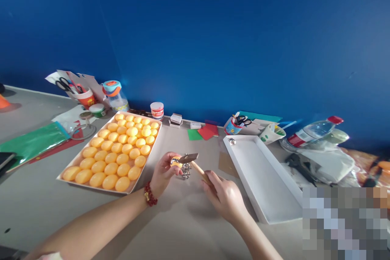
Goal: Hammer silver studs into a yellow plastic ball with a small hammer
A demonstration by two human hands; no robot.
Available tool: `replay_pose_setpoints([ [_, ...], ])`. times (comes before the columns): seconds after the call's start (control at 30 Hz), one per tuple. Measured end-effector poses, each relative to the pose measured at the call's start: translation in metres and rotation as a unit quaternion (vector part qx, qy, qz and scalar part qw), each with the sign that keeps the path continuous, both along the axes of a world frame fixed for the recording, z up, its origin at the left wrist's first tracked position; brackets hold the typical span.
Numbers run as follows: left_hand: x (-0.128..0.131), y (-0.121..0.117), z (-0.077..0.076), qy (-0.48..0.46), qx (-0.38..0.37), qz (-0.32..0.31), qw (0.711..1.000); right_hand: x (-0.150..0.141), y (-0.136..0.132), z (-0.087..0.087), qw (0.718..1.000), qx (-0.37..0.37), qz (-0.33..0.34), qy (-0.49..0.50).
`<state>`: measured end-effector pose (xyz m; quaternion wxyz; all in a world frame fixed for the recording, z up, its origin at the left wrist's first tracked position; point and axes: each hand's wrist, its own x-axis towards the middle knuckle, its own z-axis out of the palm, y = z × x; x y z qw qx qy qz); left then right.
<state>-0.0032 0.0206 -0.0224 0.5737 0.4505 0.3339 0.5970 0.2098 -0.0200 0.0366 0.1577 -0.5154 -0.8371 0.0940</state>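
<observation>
My left hand [161, 175], a red beaded bracelet at its wrist, pinches an orange ping-pong ball [176, 164] with a dark, shiny band or bits on its surface. In my right hand [224, 196] is a small hammer [201, 171], gripped by its wooden handle. The hammer's metal head is at the ball's right side; whether it touches cannot be made out. Just behind the ball, a small heap of shiny silver pieces [186, 172] lies on the grey table [185, 227], too small to name. The ball's underside is hidden by my fingers.
Left stands a shallow box [139, 178] of orange balls. At right is a white tray [268, 183] with a silvery object [232, 141] in its far corner. Behind lie red paper [209, 131], green paper [194, 134] and a scissors cup [233, 126]. A plastic bottle [313, 133] leans far right.
</observation>
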Motion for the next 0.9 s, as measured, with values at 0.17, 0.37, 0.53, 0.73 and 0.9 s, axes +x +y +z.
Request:
replay_pose_setpoints([
  [0.17, 0.002, -0.001, 0.004, 0.005, -0.025, 0.008, 1.000, 0.004, 0.005, -0.003, 0.999, 0.031, -0.041, -0.001],
  [0.37, 0.001, -0.005, 0.010, 0.040, -0.027, 0.027, 0.998, 0.023, 0.022, -0.017, 0.986, 0.048, -0.151, -0.058],
  [0.53, 0.001, -0.005, 0.009, 0.033, -0.004, 0.002, 0.999, 0.036, 0.036, -0.027, 0.975, 0.012, -0.194, -0.111],
  [0.73, -0.001, -0.008, 0.009, 0.061, 0.002, -0.021, 0.998, 0.039, 0.039, -0.033, 0.973, -0.004, -0.189, -0.134],
  [0.9, -0.001, -0.009, 0.011, 0.040, 0.001, -0.047, 0.998, 0.035, 0.038, -0.034, 0.970, -0.005, -0.183, -0.162],
])
